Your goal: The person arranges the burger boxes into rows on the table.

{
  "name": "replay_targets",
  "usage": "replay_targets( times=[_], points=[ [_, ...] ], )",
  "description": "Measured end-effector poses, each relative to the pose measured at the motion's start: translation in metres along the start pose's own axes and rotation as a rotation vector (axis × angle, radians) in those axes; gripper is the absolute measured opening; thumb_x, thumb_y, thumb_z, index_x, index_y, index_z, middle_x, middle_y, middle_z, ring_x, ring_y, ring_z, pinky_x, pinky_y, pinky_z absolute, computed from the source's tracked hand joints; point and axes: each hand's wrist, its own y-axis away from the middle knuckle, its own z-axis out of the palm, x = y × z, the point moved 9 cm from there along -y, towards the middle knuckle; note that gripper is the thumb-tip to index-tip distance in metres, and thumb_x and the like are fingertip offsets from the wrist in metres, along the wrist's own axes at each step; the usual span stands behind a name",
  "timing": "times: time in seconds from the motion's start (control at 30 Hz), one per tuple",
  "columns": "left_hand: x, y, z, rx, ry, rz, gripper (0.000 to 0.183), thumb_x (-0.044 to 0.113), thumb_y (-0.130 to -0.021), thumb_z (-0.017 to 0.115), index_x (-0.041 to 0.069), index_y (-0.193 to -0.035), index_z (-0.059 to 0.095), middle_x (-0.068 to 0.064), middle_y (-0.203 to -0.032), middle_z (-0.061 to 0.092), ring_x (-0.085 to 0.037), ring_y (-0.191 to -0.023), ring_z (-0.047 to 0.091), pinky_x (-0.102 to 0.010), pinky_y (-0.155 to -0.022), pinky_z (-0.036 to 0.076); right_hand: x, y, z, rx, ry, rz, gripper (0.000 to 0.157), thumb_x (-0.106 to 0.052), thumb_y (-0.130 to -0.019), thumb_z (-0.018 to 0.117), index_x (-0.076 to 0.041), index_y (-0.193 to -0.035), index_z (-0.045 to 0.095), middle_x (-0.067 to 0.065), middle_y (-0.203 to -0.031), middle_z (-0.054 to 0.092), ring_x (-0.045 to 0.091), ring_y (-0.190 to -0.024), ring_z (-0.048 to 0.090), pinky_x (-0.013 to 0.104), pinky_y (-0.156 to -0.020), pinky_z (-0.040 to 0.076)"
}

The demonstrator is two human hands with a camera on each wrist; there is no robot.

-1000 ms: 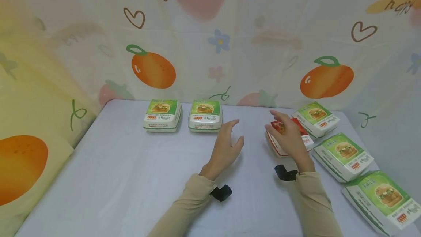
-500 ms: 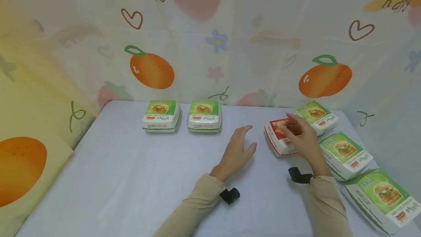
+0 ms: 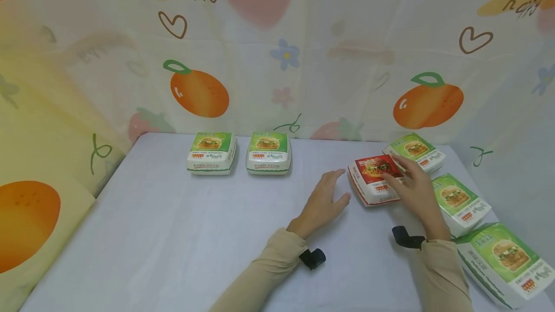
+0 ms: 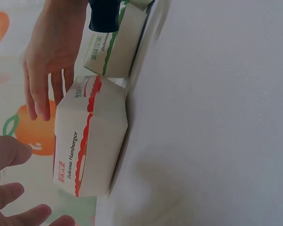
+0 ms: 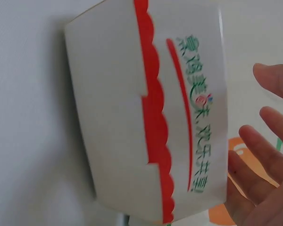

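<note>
A white burger box with a red top sits slightly turned on the right half of the table. My right hand hovers at its right end, fingers spread and thumb over the top. In the left wrist view, that hand's fingers hang beside the red-trimmed box; whether they touch it I cannot tell. My left hand is just left of the box, apart from it, fingers loosely extended. The right wrist view shows the box side up close, with right-hand fingers beyond its edge.
Two green-topped burger boxes stand at the back, one left and one nearer the middle. Down the right edge run three more: far, middle and near. A printed cloth hangs behind the white table.
My right hand has moved right across the red-topped box, uncovering most of its top. My left hand has come rightward from beside the middle green box. The boxes stay put.
</note>
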Motion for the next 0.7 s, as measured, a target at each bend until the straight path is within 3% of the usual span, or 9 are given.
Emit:
replay_targets(
  times=[0.43, 0.7],
  points=[
    [0.008, -0.003, 0.019, -0.056, 0.009, 0.038, 0.063, 0.029, -0.099, 0.06, 0.015, -0.154, 0.033, -0.008, -0.155, 0.039, -0.02, -0.145, 0.038, -0.037, -0.118, 0.036, 0.023, 0.007, -0.001, -0.065, 0.003, 0.071, 0.07, -0.033, -0.094, 0.067, -0.01, -0.153, 0.036, 0.026, -0.158, 0.029, 0.05, -0.143, 0.026, 0.073, -0.107, 0.028],
    [0.005, -0.001, 0.023, -0.057, 0.011, 0.047, 0.063, 0.03, -0.099, 0.059, 0.013, -0.154, 0.033, -0.01, -0.153, 0.041, -0.021, -0.142, 0.043, -0.036, -0.117, 0.038, 0.03, 0.011, 0.003, -0.193, 0.001, 0.114, 0.092, -0.037, -0.087, 0.076, -0.011, -0.158, 0.024, 0.028, -0.161, 0.019, 0.053, -0.145, 0.018, 0.075, -0.108, 0.022]
  ],
)
